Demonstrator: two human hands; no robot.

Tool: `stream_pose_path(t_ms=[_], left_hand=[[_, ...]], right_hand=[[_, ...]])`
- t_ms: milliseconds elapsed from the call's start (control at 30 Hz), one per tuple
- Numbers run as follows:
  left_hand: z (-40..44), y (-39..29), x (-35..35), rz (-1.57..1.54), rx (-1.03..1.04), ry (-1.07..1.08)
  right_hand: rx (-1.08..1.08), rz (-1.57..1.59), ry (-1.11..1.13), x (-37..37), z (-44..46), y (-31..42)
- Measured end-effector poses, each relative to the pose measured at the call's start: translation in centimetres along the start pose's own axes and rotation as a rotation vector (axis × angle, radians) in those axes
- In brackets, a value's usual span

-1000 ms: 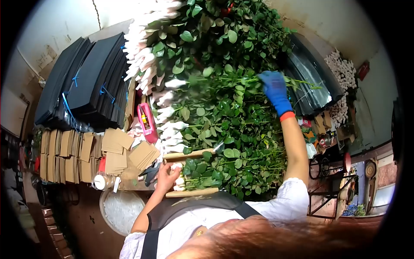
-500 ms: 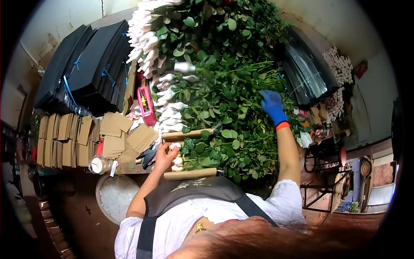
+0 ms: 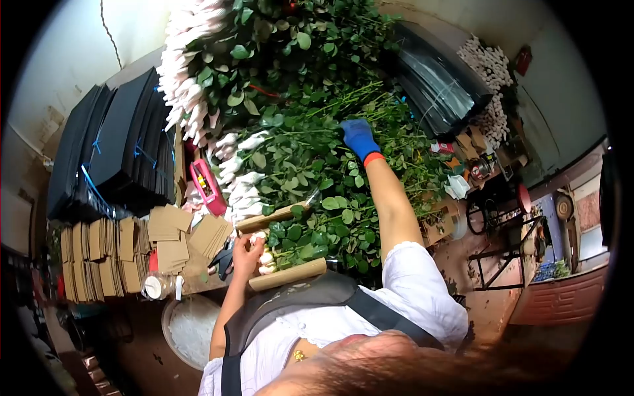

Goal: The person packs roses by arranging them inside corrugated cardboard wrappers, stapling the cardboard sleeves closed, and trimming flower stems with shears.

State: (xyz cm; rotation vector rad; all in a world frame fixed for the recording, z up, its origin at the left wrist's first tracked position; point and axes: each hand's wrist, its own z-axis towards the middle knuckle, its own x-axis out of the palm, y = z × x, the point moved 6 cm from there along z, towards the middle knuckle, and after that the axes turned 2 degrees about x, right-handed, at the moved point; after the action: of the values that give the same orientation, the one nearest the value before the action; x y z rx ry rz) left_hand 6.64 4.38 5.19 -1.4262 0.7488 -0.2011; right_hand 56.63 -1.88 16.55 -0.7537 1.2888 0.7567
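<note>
The netted bud lies tip-outward at nine o'clock from the right hand, whose grip I cannot tell

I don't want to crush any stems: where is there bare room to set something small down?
A bare strip of bench between jar, cardboard pieces and dark tool; also floor beside the round tub. Crowded: the middle, under leafy stems and white-wrapped flowers.
</note>
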Motion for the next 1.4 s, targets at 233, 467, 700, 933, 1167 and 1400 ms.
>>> stream_pose_path(t_ms=[233, 467, 700, 933, 1167, 1400], left_hand=[[-0.5, -1.4, 0.0, -0.096, -0.095, -0.005], [-0.2, -0.1, 0.2, -0.011, 0.006, -0.020], [-0.3, -1.4, -0.2, 0.075, 0.043, -0.063], [-0.5, -1.7, -0.1, 0.048, 0.084, -0.045], [-0.2, -2.1, -0.3, -0.007, 0.041, -0.047], [0.0, -1.0, 0.1, -0.011, 0.012, -0.039]], right_hand=[[-0.306, 0.239, -0.756, -15.7, -6.8, 0.4], [-0.128, 0.468, -0.567, -17.5, -19.4, -1.2], [-0.292, 0.606, -0.282, -15.2, -27.6, 4.3], [-0.296, 0.632, -0.230, -15.2, -28.7, 5.0], [-0.282, 0.614, -0.250, -14.9, -28.8, 5.0], [-0.244, 0.554, -0.282, -14.3, -27.9, 4.2]])
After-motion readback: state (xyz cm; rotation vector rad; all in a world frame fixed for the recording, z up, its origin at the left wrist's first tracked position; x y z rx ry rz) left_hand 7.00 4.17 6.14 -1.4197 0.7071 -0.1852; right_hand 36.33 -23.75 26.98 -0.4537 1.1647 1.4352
